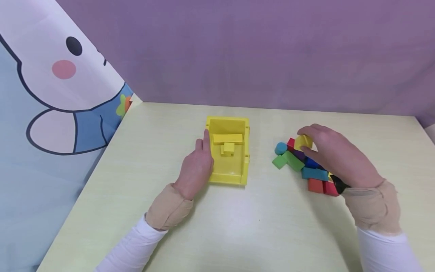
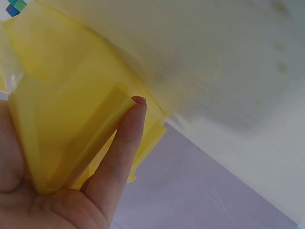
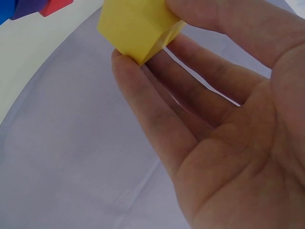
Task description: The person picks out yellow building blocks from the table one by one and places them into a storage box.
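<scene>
Purple cloth [image 1: 258, 56] backs the pale counter [image 1: 258, 223]. I see the left hand [image 1: 196, 168] resting, unclenched, at nine o'clock on a yellow bin [image 1: 227, 122]; toward three o'clock, the right hand [image 1: 334, 156] pinches a yellow block [image 1: 300, 143], which a fingertip slip could drop onto mixed blocks [image 1: 314, 173].

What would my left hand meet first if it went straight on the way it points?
Your left hand appears to touch the open yellow plastic box; beyond that, the purple cloth backdrop likely comes first, though depth is unclear.
</scene>
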The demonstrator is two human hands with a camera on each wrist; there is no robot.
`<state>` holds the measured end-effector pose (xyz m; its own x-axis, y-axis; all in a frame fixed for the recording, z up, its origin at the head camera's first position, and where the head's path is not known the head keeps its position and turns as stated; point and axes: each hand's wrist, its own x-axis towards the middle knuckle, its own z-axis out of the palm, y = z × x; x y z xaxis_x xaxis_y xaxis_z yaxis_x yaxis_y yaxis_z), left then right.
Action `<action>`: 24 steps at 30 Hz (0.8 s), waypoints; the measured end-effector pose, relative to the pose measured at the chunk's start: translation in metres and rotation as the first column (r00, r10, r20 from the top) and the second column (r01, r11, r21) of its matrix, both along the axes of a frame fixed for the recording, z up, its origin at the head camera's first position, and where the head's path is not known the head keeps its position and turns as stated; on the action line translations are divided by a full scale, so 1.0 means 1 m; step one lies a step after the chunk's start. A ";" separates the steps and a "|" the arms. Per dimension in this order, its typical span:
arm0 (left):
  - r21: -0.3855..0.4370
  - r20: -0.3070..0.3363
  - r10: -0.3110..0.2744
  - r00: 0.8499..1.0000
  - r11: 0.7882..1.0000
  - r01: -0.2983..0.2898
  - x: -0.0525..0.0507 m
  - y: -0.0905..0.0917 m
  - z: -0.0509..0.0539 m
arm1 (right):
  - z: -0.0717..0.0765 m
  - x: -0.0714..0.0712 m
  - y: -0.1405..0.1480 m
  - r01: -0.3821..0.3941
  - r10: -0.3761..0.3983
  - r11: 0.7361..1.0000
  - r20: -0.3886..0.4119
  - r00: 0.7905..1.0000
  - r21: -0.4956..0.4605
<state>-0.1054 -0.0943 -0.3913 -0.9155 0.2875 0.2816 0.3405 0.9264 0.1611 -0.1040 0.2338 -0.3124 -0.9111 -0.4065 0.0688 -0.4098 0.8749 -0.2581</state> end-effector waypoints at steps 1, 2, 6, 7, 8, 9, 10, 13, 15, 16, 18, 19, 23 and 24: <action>0.001 0.005 0.002 1.000 1.000 -0.002 0.000 0.000 0.000 | 0.000 0.000 -0.001 0.000 0.000 1.000 0.000 1.000 -0.001; 0.001 0.010 0.004 1.000 1.000 -0.004 0.000 0.000 0.000 | 0.001 0.000 -0.002 0.002 -0.002 1.000 0.003 1.000 -0.002; -0.001 0.011 0.007 1.000 1.000 -0.007 0.000 0.001 0.000 | 0.002 0.000 -0.006 0.000 0.000 1.000 0.011 1.000 -0.008; -0.002 0.008 0.006 1.000 1.000 -0.006 0.000 0.000 0.000 | 0.002 0.000 -0.007 -0.001 0.001 1.000 0.013 1.000 -0.008; -0.003 0.004 0.004 1.000 1.000 -0.004 0.000 0.000 0.000 | 0.003 0.000 -0.009 -0.004 0.004 1.000 0.012 1.000 -0.011; -0.002 -0.001 0.003 1.000 1.000 -0.003 0.000 0.000 0.000 | 0.003 -0.001 -0.010 -0.009 0.009 1.000 0.011 1.000 -0.014; 0.000 -0.004 0.002 1.000 1.000 -0.002 0.000 0.000 0.000 | 0.003 -0.001 -0.011 -0.015 0.015 1.000 0.007 1.000 -0.018; 0.001 -0.006 -0.002 1.000 1.000 0.002 0.000 0.000 0.001 | 0.004 0.000 -0.014 -0.030 0.029 0.999 -0.005 1.000 -0.027; 0.001 -0.006 -0.003 1.000 1.000 0.003 0.001 -0.001 0.001 | 0.005 0.000 -0.016 -0.037 0.037 0.999 -0.012 0.999 -0.032; 0.001 -0.005 -0.003 1.000 1.000 0.003 0.000 -0.001 0.001 | 0.005 0.000 -0.017 -0.041 0.040 0.999 -0.015 0.999 -0.035; 0.000 -0.008 -0.005 1.000 1.000 0.005 0.001 -0.001 0.001 | 0.006 0.000 -0.018 -0.047 0.046 0.998 -0.022 0.999 -0.040; -0.001 -0.010 -0.006 1.000 1.000 0.006 0.001 -0.001 0.001 | 0.007 0.000 -0.019 -0.050 0.049 0.998 -0.024 0.999 -0.043; -0.003 -0.013 -0.009 1.000 1.000 0.009 0.001 -0.001 0.002 | 0.008 0.001 -0.024 -0.056 0.055 0.997 -0.019 0.998 -0.050; -0.003 -0.013 -0.010 1.000 1.000 0.010 0.002 -0.001 0.002 | 0.008 0.001 -0.025 -0.055 0.055 0.997 -0.014 0.998 -0.051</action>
<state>-0.1038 -0.0952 -0.3888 -0.9090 0.2970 0.2923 0.3513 0.9235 0.1542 -0.1032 0.2085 -0.3044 -0.8864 -0.4515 0.1019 -0.4603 0.8367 -0.2967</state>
